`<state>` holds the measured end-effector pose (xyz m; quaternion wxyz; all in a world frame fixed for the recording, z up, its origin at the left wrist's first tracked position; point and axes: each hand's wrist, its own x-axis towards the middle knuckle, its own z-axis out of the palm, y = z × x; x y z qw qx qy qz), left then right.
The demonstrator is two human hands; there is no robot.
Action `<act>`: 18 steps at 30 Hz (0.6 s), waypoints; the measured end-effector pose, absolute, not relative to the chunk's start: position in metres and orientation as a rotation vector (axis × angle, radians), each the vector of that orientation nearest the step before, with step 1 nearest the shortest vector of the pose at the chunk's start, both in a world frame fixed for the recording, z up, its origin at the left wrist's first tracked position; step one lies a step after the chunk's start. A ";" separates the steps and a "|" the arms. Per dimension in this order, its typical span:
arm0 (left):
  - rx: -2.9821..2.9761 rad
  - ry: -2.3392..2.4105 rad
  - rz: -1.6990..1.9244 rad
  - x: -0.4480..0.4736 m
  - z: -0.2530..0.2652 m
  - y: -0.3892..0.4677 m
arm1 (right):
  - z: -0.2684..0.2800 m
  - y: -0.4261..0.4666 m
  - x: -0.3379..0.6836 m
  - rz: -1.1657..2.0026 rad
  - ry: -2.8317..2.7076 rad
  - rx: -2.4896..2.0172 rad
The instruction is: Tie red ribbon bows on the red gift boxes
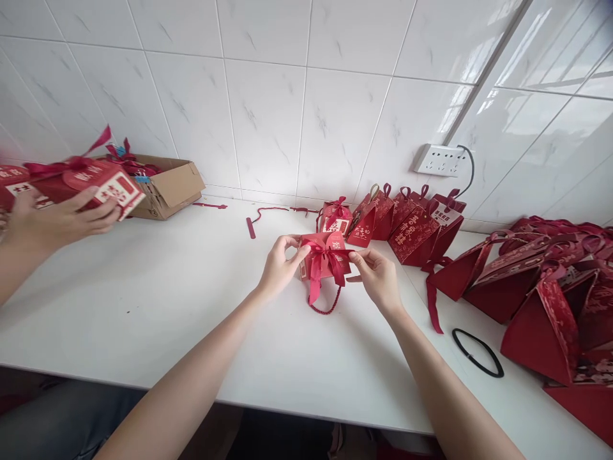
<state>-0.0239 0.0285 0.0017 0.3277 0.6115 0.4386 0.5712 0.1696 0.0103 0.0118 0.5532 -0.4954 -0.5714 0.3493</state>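
A small red gift box [338, 242] stands on the white table in front of me, with a twisted red cord handle [325, 312] hanging down its near side. Across its front is a bow of dark red ribbon [316, 275]. My left hand [283, 263] is closed at the box's left, thumb and finger pinching the ribbon beside the knot. On the other side, my right hand [376, 271] pinches the ribbon's right part between thumb and fingertips. Just behind stands another red box with a bow [336, 217].
At left, a co-worker's hand [62, 220] holds red boxes [86, 185] before an open cardboard carton [172, 185]. Red triangular boxes [416, 230] line the wall; more [539, 326] crowd the right. A black elastic loop [477, 352] and loose ribbon [432, 303] lie nearby.
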 end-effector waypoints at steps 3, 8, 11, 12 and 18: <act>1.626 1.208 1.545 -0.024 0.002 0.028 | 0.011 0.010 0.168 0.813 -1.369 -1.160; 1.769 1.281 1.561 -0.023 0.002 0.026 | 0.009 0.008 0.164 0.827 -1.377 -1.143; 1.763 1.242 1.556 -0.022 0.001 0.025 | 0.006 0.008 0.161 0.837 -1.366 -1.122; 1.731 1.214 1.555 -0.021 0.001 0.025 | 0.005 0.008 0.160 0.848 -1.358 -1.113; 1.562 1.176 1.596 -0.015 -0.004 0.024 | 0.005 0.006 0.157 0.975 -1.328 -1.055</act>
